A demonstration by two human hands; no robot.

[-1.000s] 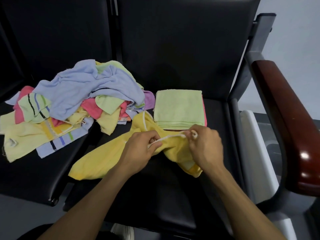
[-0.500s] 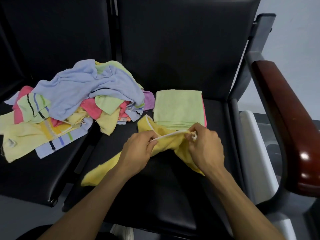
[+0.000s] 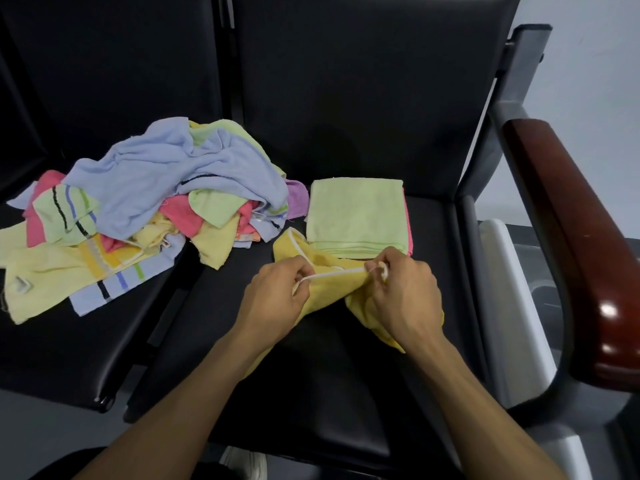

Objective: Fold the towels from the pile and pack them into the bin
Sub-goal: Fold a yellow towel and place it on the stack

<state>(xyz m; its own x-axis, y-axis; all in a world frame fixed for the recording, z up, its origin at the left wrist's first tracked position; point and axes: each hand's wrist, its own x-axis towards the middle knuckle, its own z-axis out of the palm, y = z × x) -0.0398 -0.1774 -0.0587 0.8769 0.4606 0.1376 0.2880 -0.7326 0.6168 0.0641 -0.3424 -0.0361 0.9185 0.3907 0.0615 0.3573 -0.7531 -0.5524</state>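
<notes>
A yellow towel (image 3: 332, 287) with a white hem lies bunched on the black seat in front of me. My left hand (image 3: 273, 299) pinches the hem on one side and my right hand (image 3: 403, 296) pinches it on the other, the white edge stretched taut between them. Just behind the hands sits a stack of folded towels (image 3: 356, 213), light green on top with a pink one beneath. A loose pile of towels (image 3: 149, 202) in blue, pink, green and yellow covers the left seat. No bin is clearly in view.
Black chair backs (image 3: 346, 81) rise behind the towels. A dark red wooden armrest (image 3: 581, 244) on a grey frame stands at the right. A white object (image 3: 512, 306) sits beside the seat below the armrest. A gap (image 3: 173, 306) separates the two seats.
The yellow towel's long left tail has been drawn in toward my hands and now lies mostly under my left arm. Both hands kept their pinch on the hem.
</notes>
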